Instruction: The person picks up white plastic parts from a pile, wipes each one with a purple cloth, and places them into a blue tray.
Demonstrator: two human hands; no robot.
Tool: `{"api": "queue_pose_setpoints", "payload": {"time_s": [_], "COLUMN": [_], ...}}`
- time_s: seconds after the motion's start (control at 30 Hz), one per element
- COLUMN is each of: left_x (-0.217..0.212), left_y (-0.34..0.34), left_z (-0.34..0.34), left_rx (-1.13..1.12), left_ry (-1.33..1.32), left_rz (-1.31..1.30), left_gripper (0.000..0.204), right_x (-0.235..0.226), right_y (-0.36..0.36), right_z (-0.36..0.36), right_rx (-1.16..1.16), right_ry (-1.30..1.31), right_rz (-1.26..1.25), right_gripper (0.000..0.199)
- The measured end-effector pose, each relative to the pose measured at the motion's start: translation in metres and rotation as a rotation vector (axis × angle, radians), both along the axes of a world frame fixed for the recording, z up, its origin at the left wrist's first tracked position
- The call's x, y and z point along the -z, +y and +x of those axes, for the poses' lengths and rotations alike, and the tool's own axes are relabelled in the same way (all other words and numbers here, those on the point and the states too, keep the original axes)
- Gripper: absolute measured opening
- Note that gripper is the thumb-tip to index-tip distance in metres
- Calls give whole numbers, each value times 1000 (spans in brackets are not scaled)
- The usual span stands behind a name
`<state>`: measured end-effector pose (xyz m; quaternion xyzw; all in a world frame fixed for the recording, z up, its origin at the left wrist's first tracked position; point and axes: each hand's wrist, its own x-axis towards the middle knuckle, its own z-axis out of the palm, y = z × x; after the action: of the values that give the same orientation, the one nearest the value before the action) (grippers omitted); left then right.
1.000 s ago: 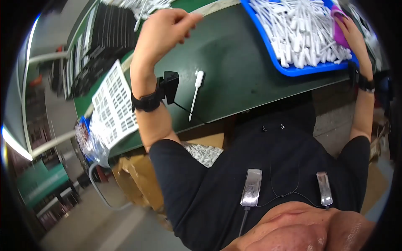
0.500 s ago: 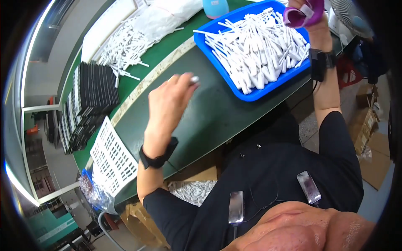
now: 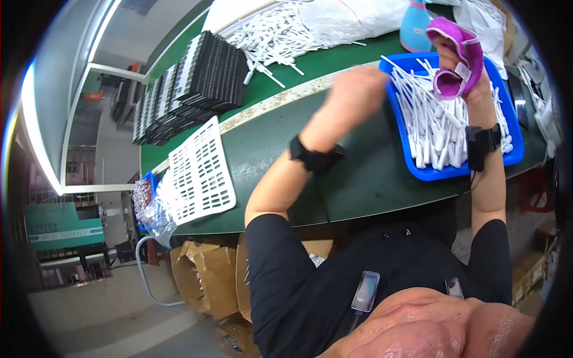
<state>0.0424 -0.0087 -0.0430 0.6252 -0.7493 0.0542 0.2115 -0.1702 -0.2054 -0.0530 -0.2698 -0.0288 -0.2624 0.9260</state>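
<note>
My left hand (image 3: 357, 95) is above the green table, just left of the blue tray (image 3: 416, 167). Motion smears its fingers, so what they hold does not show. My right hand (image 3: 446, 55) is over the far part of the tray, its fingers curled in a purple cloth (image 3: 456, 36) with a white tag; the cloth loops partly around the hand. White plastic sticks (image 3: 439, 128), thin at one end and thicker at the other, heap up in the tray. Each wrist wears a black strapped device.
More white sticks (image 3: 277, 36) lie loose on the far side, near a clear plastic bag (image 3: 352, 21) and a blue bottle (image 3: 415, 27). Stacked black slotted trays (image 3: 212, 74) stand at the left, behind a white perforated sheet (image 3: 203, 173). Cardboard boxes (image 3: 215, 280) sit below the table edge.
The view has shifted, so the table and tray sit differently. My left hand has moved right toward the tray; the white piece seen at its fingertips is no longer discernible. My right hand still holds the cloth.
</note>
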Motion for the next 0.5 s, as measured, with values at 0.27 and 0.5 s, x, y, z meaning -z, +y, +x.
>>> {"api": "queue_pose_setpoints", "payload": {"time_s": [0.27,0.5], "left_x": [55,68], "left_y": [44,29], "left_z": [237,225], "left_rx": [-938,-994], "left_ry": [-379,-335], "left_rz": [-41,109], "left_gripper": [9,11], "right_x": [-8,1], "right_y": [43,53], "right_z": [19,32], "right_rx": [367,390], "right_ry": [366,438], "right_rz": [-56,25], "right_gripper": [26,24]}}
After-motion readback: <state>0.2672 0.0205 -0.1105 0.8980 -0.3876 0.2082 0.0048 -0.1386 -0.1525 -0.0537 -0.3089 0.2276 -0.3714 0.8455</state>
